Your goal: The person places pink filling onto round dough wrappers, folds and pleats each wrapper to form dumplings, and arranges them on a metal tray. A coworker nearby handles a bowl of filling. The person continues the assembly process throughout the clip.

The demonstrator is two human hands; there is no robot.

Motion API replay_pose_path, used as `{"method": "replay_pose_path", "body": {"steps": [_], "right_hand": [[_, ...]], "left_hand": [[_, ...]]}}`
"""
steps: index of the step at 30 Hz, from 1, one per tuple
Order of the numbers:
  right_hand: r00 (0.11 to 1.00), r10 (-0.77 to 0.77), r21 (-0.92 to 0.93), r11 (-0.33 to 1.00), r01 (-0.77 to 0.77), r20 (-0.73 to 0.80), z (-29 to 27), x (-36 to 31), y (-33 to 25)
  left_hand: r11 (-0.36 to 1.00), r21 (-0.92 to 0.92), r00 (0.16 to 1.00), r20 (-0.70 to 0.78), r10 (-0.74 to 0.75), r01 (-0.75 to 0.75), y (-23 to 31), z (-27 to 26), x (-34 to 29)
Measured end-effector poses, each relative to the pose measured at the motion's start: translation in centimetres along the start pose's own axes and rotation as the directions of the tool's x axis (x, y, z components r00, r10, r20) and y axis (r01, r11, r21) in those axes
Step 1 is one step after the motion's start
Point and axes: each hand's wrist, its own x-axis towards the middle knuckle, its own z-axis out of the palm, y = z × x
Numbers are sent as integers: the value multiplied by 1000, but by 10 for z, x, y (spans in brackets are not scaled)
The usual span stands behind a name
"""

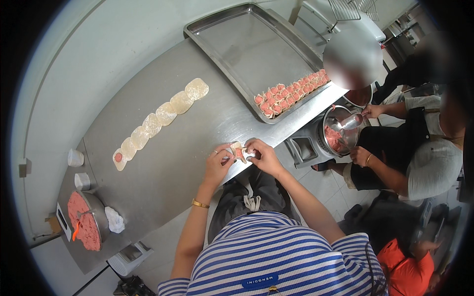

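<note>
Over the near edge of the steel table, my left hand (216,166) and my right hand (266,159) pinch a small open-topped dumpling (239,153) from both sides. Its thin wrapper is partly folded around pink meat filling. Farther left, several round floured dough wrappers (152,125) lie overlapping in a slanting row. The wrapper at the row's near left end bears a dab of pink filling (118,157). Beyond my right hand, finished dumplings (286,97) stand packed in rows along the near side of a large metal tray (247,47).
At the table's left end stands a metal bowl (104,217) heaped with pink minced meat (84,224), an orange-handled tool in it. A white cloth (114,220) and two white containers (82,181) are nearby. At right, a person works over a metal pot (324,135) of meat.
</note>
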Motion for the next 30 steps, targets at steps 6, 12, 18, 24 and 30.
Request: {"method": "replay_pose_path", "body": {"steps": [6, 12, 18, 24, 30], "right_hand": [[988, -145, 70, 988, 141, 59, 13, -2, 30], [977, -194, -75, 977, 201, 85, -6, -8, 3], [995, -77, -229, 969, 90, 67, 2, -5, -12], [977, -204, -236, 954, 185, -59, 18, 3, 5], [1000, -24, -152, 988, 27, 19, 2, 6, -8]], "left_hand": [[985, -145, 986, 127, 107, -89, -34, -3, 2], [933, -281, 971, 149, -188, 224, -5, -7, 0], [982, -26, 974, 130, -183, 188, -1, -6, 3], [991, -126, 994, 98, -44, 56, -12, -1, -2], [998, -10, 991, 118, -57, 58, 11, 0, 6]]}}
